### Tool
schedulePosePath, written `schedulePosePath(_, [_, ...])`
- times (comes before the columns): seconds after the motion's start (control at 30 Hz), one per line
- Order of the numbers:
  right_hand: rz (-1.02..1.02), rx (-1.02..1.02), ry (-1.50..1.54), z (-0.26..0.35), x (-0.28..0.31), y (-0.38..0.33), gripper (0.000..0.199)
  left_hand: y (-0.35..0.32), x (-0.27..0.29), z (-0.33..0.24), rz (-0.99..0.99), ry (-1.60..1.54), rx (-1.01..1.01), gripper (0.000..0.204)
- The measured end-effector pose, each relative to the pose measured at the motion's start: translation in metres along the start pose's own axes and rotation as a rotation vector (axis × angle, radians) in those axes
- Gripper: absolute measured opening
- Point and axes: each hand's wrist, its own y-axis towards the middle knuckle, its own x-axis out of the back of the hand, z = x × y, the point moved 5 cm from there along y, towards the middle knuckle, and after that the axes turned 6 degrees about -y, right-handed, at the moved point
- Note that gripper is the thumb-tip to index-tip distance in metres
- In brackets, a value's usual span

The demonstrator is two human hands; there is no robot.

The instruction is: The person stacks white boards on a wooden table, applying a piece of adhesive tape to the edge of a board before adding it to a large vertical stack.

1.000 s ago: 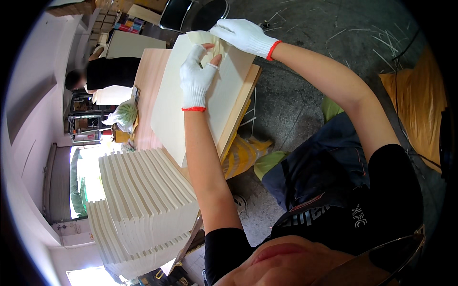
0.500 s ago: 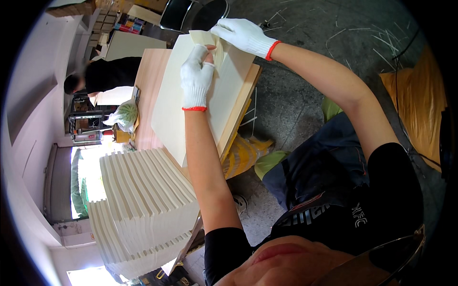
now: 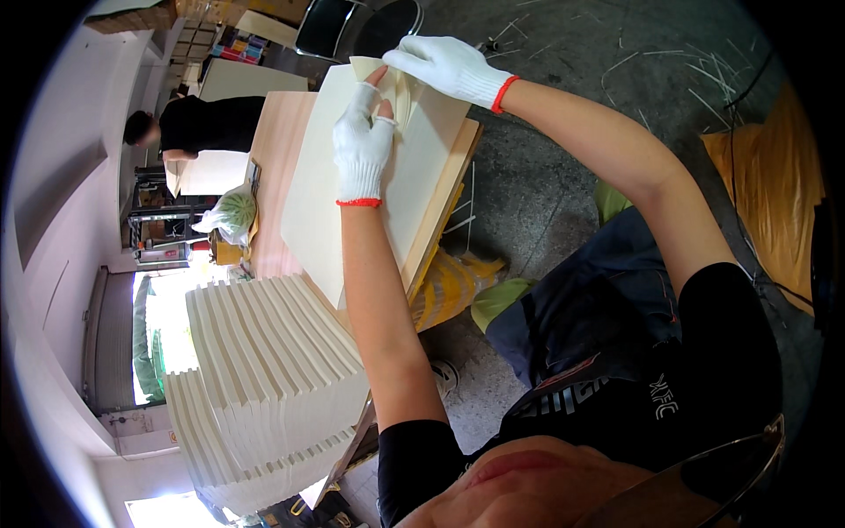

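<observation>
A pale cream sheet (image 3: 400,189) is laid across a wooden table (image 3: 282,141), its far end lifted and curled between the two gloved hands. The left hand (image 3: 361,145) is stretched over the sheet from the near side, dressed in a white knitted glove with a red cuff; its thumb and one finger are left bare and slightly parted at the curled part. Whether any layer is pinched between them cannot be told. The right hand (image 3: 449,70), gloved in the same white and red, is placed at the far edge, with its fingers bent and brought close to the raised corner (image 3: 366,65) — whether the corner is gripped or only touched cannot be told, since the fingertips are partly hidden.

Beside the table, thick pale slabs (image 3: 273,343) are piled in staggered layers. On its far side, a round green thing (image 3: 236,214) is wrapped in a clear plastic bag. Below the table's edge, a bundle (image 3: 458,273) wrapped in yellow is seen near the person's knee. Thin white strips (image 3: 713,70) are scattered on the grey floor (image 3: 563,132), and a black stool (image 3: 387,31) is placed beyond the right hand. Farther off, a light surface is leaned over by a co-worker (image 3: 211,123) in black.
</observation>
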Motion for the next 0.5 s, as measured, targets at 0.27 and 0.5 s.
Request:
schedulePosePath(0.27, [-0.087, 0.048, 0.023, -0.003, -0.003, -0.001, 0.041, 0.002, -0.003, 0.006, 0.073, 0.146, 0.012, 0.024])
schedulePosePath(0.5, [-0.089, 0.034, 0.018, -0.003, 0.004, -0.002, 0.043, 0.003, -0.006, 0.004, 0.062, 0.08, -0.009, 0.027])
